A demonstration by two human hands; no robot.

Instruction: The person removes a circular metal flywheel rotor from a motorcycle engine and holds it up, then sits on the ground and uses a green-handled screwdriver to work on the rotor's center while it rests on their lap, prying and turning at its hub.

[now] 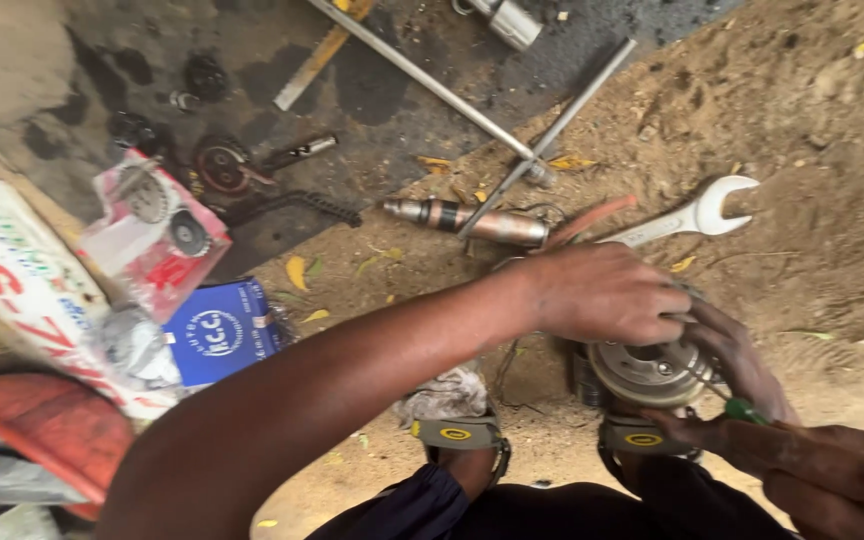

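Left hand (607, 293) closed over the top of a round metal clutch assembly (647, 372); right hand (742, 400) gripping its far side, pinching a green-handled tool (744, 410). Directly below, two sandalled feet (552, 436) on sandy ground. Beyond the left hand, a silver spanner (697, 216) and a metal cylinder (467, 219).

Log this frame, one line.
left hand: gripping top of round metal clutch-like part | right hand: steadying part, green-handled tool | nearby: open-end spanner on sandy ground
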